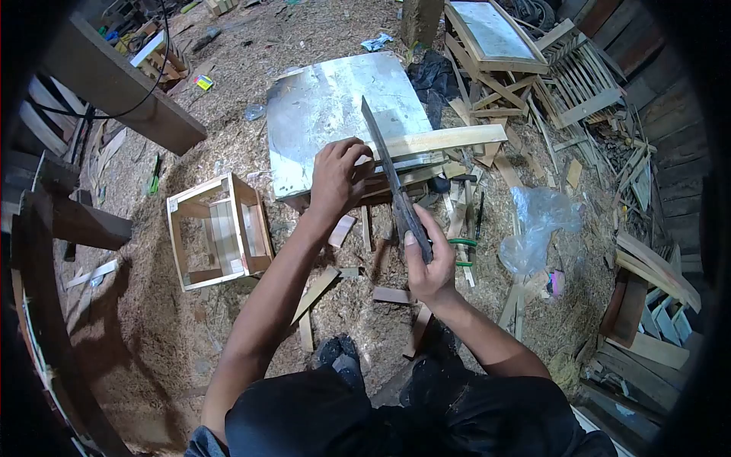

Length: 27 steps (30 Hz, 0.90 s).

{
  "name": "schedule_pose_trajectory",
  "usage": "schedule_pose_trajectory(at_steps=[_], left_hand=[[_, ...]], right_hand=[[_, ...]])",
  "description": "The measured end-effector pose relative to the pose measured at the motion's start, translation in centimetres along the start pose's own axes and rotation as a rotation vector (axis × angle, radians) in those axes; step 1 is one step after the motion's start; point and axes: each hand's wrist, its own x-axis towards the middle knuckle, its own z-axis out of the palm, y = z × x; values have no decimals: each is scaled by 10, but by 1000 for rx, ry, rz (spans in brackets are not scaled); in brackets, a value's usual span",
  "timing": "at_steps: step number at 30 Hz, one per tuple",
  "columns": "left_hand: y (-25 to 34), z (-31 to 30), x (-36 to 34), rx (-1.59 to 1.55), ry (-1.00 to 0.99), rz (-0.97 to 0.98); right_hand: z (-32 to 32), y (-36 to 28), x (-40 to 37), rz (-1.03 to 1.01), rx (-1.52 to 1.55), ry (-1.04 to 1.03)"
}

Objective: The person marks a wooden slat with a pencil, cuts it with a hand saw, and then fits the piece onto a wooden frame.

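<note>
A handsaw (392, 177) with a long dark blade slants up and away, crossing a pale wooden strip (449, 139). My right hand (430, 263) is closed around its handle end. At the strip's left end, my left hand (340, 174) has its fingers bent over the wood, gripping it; the fingertips are partly hidden. The strip lies along the near right edge of a low, metal-topped work table (327, 95) and juts out past its right side. Whether the saw teeth touch the wood cannot be made out.
An open wooden frame box (221, 266) stands on the shavings-covered floor at left. A clear plastic bag (533, 228) and several wood offcuts lie at right. A hammer (457, 180) rests by the table's near right corner. A wooden post (126, 91) rises at upper left.
</note>
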Motion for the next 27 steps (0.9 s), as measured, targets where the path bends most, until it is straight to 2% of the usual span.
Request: schedule_pose_trajectory(at_steps=[3,5,8,11,27], left_hand=[[1,0,0,44,-26,23],[1,1,0,67,-27,32],[5,-4,0,69,-49,13],[5,-6,0,100,-110,8],[-3,0,-2,58,-47,22]], right_hand=[[3,-1,-2,23,-32,-30],[7,5,-3,-81,-56,11],[8,-3,-4,17,-66,-7],[9,-1,-5,17,-42,-11],[15,4,1,-76,-34,-18]])
